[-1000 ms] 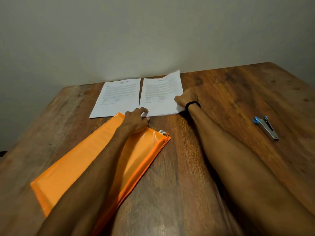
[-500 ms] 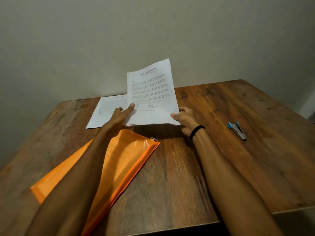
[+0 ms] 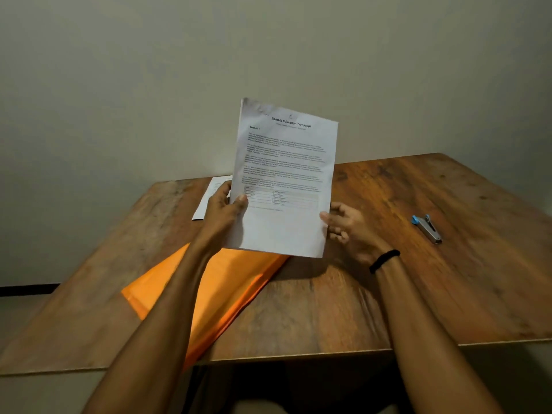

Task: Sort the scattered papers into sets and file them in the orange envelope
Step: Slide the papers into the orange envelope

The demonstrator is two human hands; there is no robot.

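A printed paper set headed "Sample Education Transcript" is held upright above the table. My left hand grips its lower left edge, thumb on the front. My right hand holds the lower right edge with the thumb on the front and the fingers behind. The orange envelope lies flat below, partly under my left forearm and reaching past the near table edge. A second printed sheet lies flat behind my left hand, mostly hidden.
The wooden table stands against a plain wall. A small stapler with a blue end lies to the right of my right hand. The near table edge runs across the lower part of the view.
The paper set has been lifted off the table and raised upright in both hands. The view has pulled back, so the near table edge now shows.
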